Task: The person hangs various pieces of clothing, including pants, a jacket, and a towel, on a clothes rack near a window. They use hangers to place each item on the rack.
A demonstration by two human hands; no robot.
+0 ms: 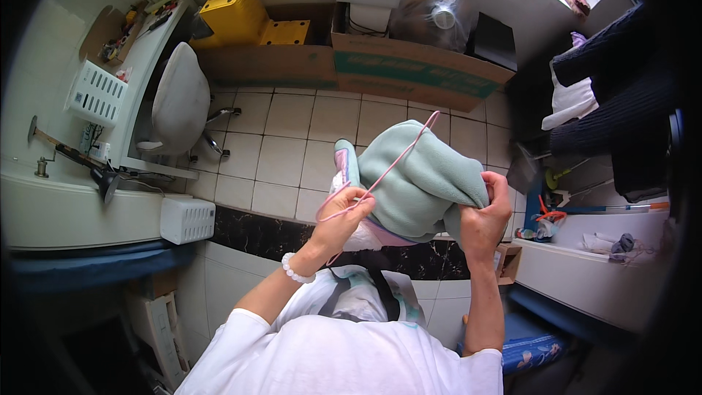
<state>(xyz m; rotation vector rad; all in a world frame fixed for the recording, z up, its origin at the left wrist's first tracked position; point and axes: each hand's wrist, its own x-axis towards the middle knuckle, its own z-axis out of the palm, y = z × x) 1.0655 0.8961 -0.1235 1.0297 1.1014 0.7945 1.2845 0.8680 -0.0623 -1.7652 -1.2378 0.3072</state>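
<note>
A pale green fleece garment [411, 175] with pink and white parts at its lower left hangs in front of me, above the tiled floor. My right hand [487, 216] grips its right edge in a bunched fold. Pinched between the thumb and fingers of my left hand [343, 216] is a thin pink wire, seemingly a clothes hanger [397, 162]. The wire runs up and right across the fleece to a narrow bend near its top edge. Another loop of it curves around the left hand. Part of the garment behind both hands is hidden.
Long cardboard boxes [406, 74] stand along the far wall, with a yellow case [236, 11] behind. A white office chair [181, 99] is at the desk on the left. Dark clothes [614, 88] hang at the right, above a white counter [581, 280] holding small items.
</note>
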